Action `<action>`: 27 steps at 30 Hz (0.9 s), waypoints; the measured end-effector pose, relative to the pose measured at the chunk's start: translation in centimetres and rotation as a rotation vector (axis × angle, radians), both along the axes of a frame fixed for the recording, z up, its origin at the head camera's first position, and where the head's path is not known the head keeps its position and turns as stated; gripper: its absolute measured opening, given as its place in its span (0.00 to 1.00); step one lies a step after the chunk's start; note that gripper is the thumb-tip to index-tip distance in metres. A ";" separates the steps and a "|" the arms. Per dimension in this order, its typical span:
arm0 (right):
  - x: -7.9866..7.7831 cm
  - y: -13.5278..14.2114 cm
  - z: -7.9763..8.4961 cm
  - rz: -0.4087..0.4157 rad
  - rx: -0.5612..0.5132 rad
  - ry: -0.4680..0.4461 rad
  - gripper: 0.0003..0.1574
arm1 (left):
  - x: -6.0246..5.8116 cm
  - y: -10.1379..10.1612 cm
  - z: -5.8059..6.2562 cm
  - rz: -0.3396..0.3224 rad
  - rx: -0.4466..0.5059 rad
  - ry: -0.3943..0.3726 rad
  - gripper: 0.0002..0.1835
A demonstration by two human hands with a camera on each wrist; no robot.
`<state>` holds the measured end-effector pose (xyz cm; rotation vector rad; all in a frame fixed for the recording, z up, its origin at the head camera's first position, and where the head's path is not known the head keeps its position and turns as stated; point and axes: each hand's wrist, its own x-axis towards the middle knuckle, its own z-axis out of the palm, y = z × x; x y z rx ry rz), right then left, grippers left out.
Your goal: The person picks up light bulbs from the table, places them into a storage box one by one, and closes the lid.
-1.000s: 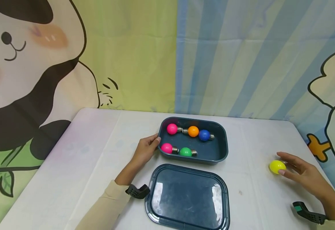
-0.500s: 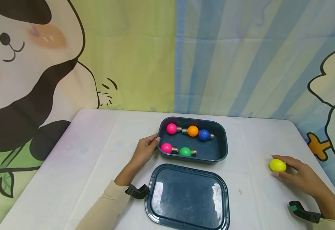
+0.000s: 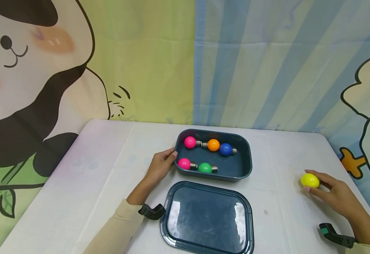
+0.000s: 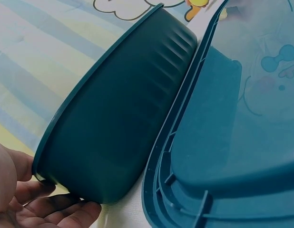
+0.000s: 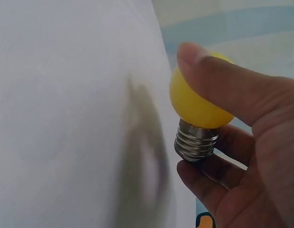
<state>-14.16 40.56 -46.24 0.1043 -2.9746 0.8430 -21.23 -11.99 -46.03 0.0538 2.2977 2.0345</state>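
My right hand (image 3: 338, 195) pinches a yellow light bulb (image 3: 310, 180) at the right side of the table. In the right wrist view the thumb lies across the yellow globe (image 5: 199, 102), and fingers are behind the silver screw base (image 5: 195, 140). My left hand (image 3: 159, 165) grips the left end of a dark blue-grey tray (image 3: 232, 165), thumb at the rim and fingers beneath, as the left wrist view shows. In the tray lie two pink bulbs (image 3: 190, 142), an orange bulb (image 3: 213, 145), a blue bulb (image 3: 225, 149) and a green bulb (image 3: 205, 167).
A matching dark lid (image 3: 207, 215) lies flat in front of the tray, close to its front side. The white-covered table (image 3: 283, 211) meets a cartoon-printed curtain (image 3: 147, 63) at the back. Black wrist straps (image 3: 152, 211) are on both arms, the left one overlapping the lid's edge.
My right hand has closed its fingers on the yellow bulb, which has shifted slightly right and up in the head view. The left hand and tray stay in place.
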 end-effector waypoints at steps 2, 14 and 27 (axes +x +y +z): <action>0.0 -0.2 0.3 0.002 0.002 0.015 0.38 | 0.0 0.0 0.0 -0.010 0.018 0.005 0.24; -0.6 -1.9 2.0 0.069 -0.042 0.139 0.36 | 0.0 0.0 -0.1 -0.012 0.043 -0.005 0.24; -2.3 -6.1 3.6 0.171 -0.071 0.183 0.35 | 0.0 -0.1 -0.1 -0.014 0.029 -0.005 0.25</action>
